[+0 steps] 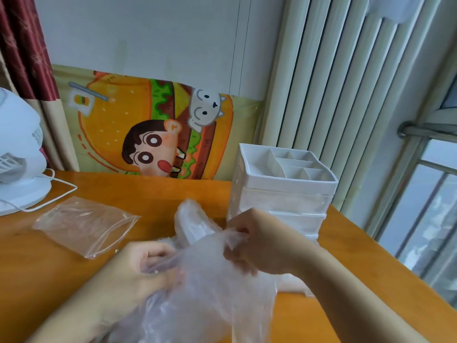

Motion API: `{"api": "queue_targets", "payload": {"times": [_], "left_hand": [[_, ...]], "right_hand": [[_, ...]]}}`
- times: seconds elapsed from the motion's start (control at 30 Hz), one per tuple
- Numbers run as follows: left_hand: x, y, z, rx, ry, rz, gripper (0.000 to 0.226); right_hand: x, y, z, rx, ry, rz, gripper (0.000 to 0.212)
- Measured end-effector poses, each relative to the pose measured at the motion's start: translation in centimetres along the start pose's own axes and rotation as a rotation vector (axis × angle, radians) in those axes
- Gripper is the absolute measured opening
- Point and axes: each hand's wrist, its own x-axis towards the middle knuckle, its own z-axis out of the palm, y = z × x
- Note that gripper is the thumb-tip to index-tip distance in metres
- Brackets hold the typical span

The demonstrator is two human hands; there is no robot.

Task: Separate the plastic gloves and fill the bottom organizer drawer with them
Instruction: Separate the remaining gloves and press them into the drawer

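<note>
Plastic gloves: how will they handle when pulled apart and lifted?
Likely floppy: the plastic gloves drape and crumple between the left hand and right hand. Probably very light, being thin and see-through. The layers look clingy, so they may lift together.

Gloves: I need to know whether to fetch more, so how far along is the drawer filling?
Done: the zip bag lies flat on the table, apparently emptied. In hand: both hands, left and right, pinch and pull apart thin gloves. Left: the organizer stands behind; its bottom drawer is hidden by the right hand, so its fill cannot be judged.
</note>
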Motion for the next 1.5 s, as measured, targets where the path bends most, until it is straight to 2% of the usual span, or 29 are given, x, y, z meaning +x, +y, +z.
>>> {"api": "queue_targets", "payload": {"times": [0.03,0.1,0.13,0.17,0.2,0.27,0.33,0.43,0.47,0.5,0.57,0.63,0.8,0.9,1.03,1.13,1.27,1.37,1.5], "left_hand": [[0.1,0.0,0.0,-0.02,0.082,0.031,0.031],[0.6,-0.3,-0.5,-0.106,0.31,0.144,0.052],[0.8,-0.6,-0.8,-0.158,0.416,0.204,0.05],[0.8,-0.8,-0.9,-0.165,0.492,0.264,0.037],[0.5,-0.9,-0.9,-0.093,0.524,0.352,0.03],[0.0,0.1,-0.4,0.123,0.601,0.466,0.032],[0.1,2.6,1.9,0.382,0.572,0.597,0.029],[0.8,6.3,9.7,0.727,0.423,0.898,0.027],[1.4,6.8,12.4,0.784,0.341,0.938,0.027],[2.3,6.9,14.7,0.836,0.243,0.902,0.026],[4.9,6.2,17.6,0.945,0.094,0.666,0.029],[7.7,4.7,18.1,1.026,0.072,0.436,0.032],[11.0,2.7,19.1,1.138,-0.045,0.134,0.029],[12.4,2.0,19.7,1.181,-0.051,0.056,0.032],[14.1,1.5,20.3,1.328,-0.053,-0.036,0.052],[14.7,1.8,20.8,1.382,-0.104,-0.098,0.053],[15.0,0.8,21.0,1.247,-0.137,-0.125,0.053],[15.4,0.4,20.9,1.187,-0.143,-0.153,0.058],[16.4,-0.6,20.5,1.129,-0.115,-0.236,0.069]], "right_hand": [[-0.3,1.1,-0.6,0.116,0.04,-0.002,0.016],[-1.1,3.5,-2.1,0.393,0.24,0.011,0.018],[-1.6,4.9,-2.7,0.539,0.369,0.041,0.014],[-2.0,6.4,-3.1,0.664,0.493,0.091,0.011],[-2.4,7.8,-3.3,0.759,0.593,0.155,0.01],[-3.1,10.2,-2.8,0.818,0.683,0.255,0.01],[-3.3,11.8,-1.8,0.81,0.703,0.284,0.013],[-3.1,12.9,-0.7,0.739,0.706,0.25,0.017],[-2.8,13.0,-0.6,0.707,0.694,0.233,0.018],[-2.5,13.1,-0.4,0.663,0.677,0.217,0.019],[-2.2,13.5,-0.4,0.568,0.646,0.197,0.023],[-2.1,14.0,-0.6,0.506,0.632,0.205,0.027],[-1.7,16.4,-0.3,0.34,0.614,0.239,0.018],[-1.2,17.7,0.1,0.018,0.536,0.303,0.012],[-1.0,18.7,0.4,-0.098,0.53,0.267,0.019],[-0.9,19.0,0.6,-0.116,0.542,0.235,0.022],[-0.8,19.4,1.0,-0.082,0.626,0.243,0.021],[-0.9,19.2,0.8,-0.072,0.687,0.329,0.025],[-0.7,19.2,0.7,-0.017,0.66,0.427,0.023]]}}
